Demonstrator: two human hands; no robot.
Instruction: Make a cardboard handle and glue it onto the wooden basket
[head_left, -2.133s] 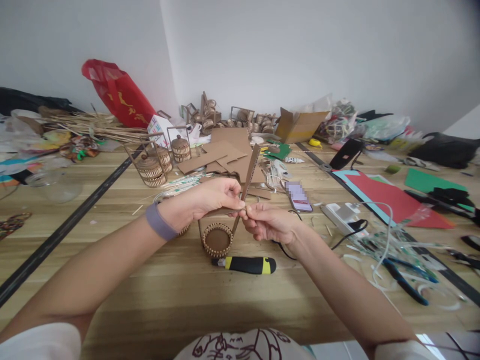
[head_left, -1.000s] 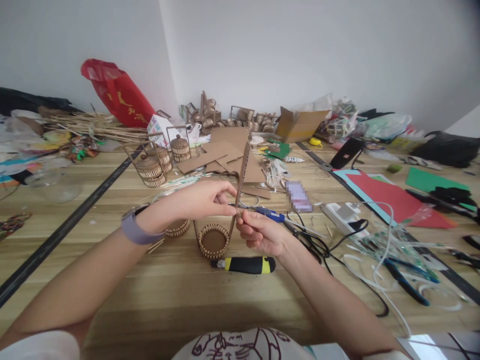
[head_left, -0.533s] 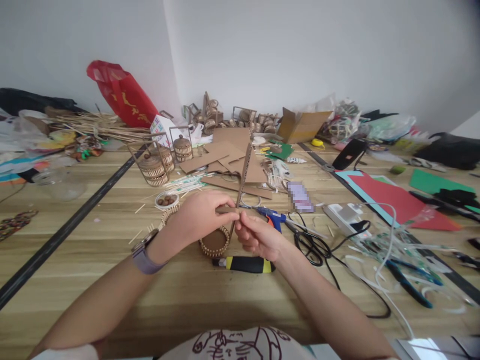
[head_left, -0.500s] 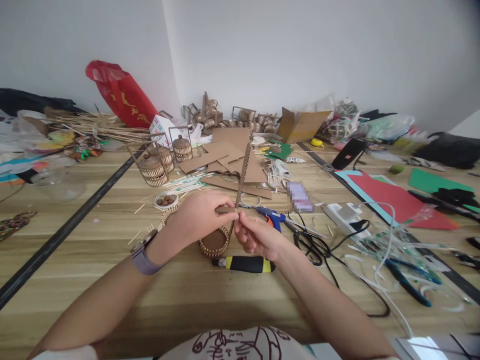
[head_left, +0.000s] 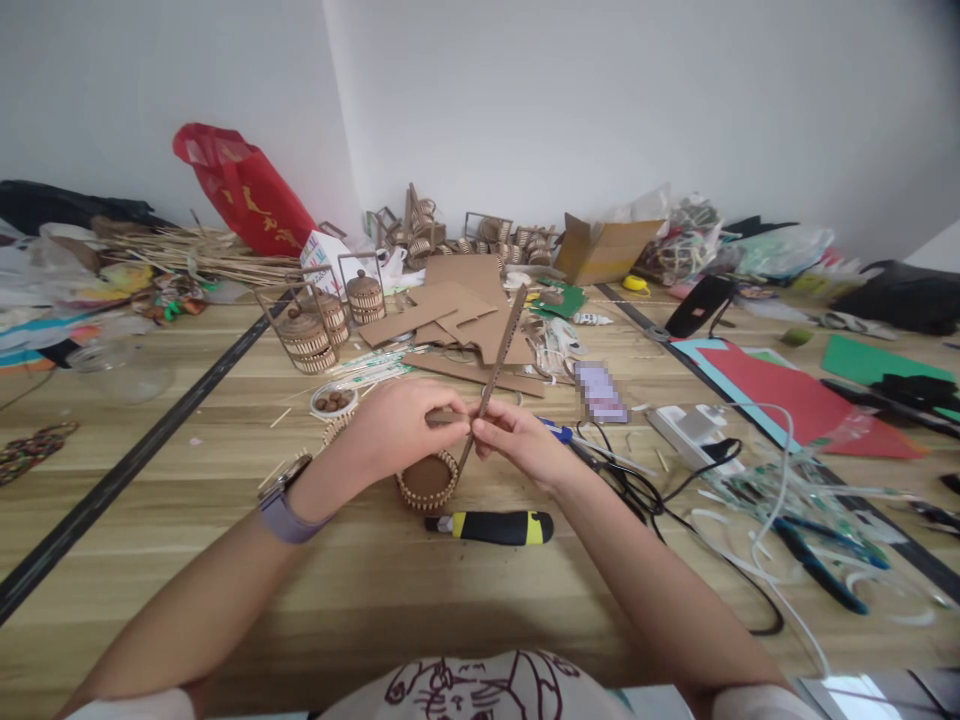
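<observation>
Between my two hands a narrow cardboard strip (head_left: pixel 501 355) stands edge-on, tilted with its upper end to the right. My left hand (head_left: pixel 409 425) pinches it from the left with thumb and fingers. From the right, the fingertips of my right hand (head_left: pixel 517 440) are closed on the same strip. Just below lies a round tray-like base (head_left: pixel 427 482) edged with short stick pieces, partly covered by my left hand. A yellow and black utility knife (head_left: pixel 495 527) rests on the table nearer to me.
Cardboard sheets (head_left: pixel 457 300) lie beyond my hands. Small lidded stick baskets (head_left: pixel 304 340) stand left of them, near a white bowl of brown balls (head_left: pixel 334 402). On the right are a phone (head_left: pixel 600 392), a power strip (head_left: pixel 690 440), tangled cables and blue-handled pliers (head_left: pixel 821 565).
The cardboard strip's upper end has swung to the right. My right hand has risen slightly and its fingers have shifted on the strip, now covering more of the blue glue gun.
</observation>
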